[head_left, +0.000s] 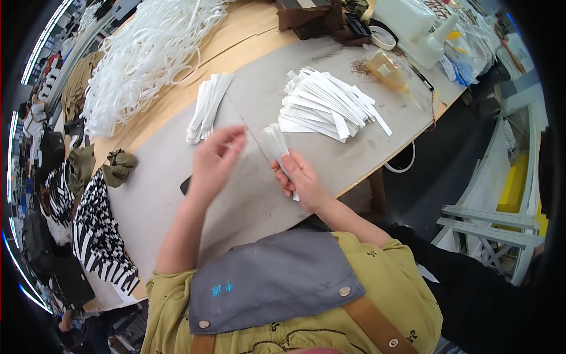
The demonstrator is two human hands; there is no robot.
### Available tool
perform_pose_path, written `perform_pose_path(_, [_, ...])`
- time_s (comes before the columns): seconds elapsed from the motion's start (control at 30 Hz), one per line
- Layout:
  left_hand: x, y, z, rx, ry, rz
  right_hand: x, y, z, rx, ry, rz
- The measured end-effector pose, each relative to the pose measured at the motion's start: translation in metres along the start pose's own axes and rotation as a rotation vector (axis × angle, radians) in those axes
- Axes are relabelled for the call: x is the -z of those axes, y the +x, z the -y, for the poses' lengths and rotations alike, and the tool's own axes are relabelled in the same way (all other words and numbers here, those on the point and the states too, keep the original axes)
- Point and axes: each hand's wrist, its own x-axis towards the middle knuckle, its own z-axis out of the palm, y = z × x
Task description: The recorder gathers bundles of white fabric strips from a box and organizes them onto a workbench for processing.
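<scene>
Dark floor (439, 154) beside wooden table (253, 28); strip lights (43, 46) (bowed by lens) far left.

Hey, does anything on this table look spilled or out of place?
Possibly: reddish-brown bits lie scattered on the grey table surface beside the yellowish bottle, toward the far right. They stand out against the plain grey; I can't tell what they are. The white strips nearby are just loosely piled.

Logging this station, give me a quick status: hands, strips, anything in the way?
Right hand gripping white strips. Left hand raised, blurred, grip unclear. Larger strip pile beyond right hand; dark object near left hand.
</scene>
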Motion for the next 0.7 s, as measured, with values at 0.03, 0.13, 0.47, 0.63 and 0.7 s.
perform_pose_path(0.03, [-0.011, -0.016, 0.0, 0.028, -0.103, 0.012, -0.003, -0.001, 0.0, -0.01, -0.006, 0.016])
perform_pose_path(0.13, [-0.033, -0.042, 0.0, 0.145, -0.361, 0.038, -0.008, -0.002, -0.001, 0.019, -0.052, 0.018])
perform_pose_path(0.47, [-0.034, -0.047, 0.014, 0.222, -0.627, 0.027, -0.017, -0.002, -0.004, 0.174, -0.462, -0.007])
perform_pose_path(0.63, [-0.032, -0.048, 0.017, 0.224, -0.734, 0.044, -0.018, -0.003, -0.002, 0.093, -0.414, 0.002])
perform_pose_path(0.7, [-0.031, -0.048, 0.018, 0.22, -0.755, 0.05, -0.019, -0.003, -0.002, 0.044, -0.369, -0.014])
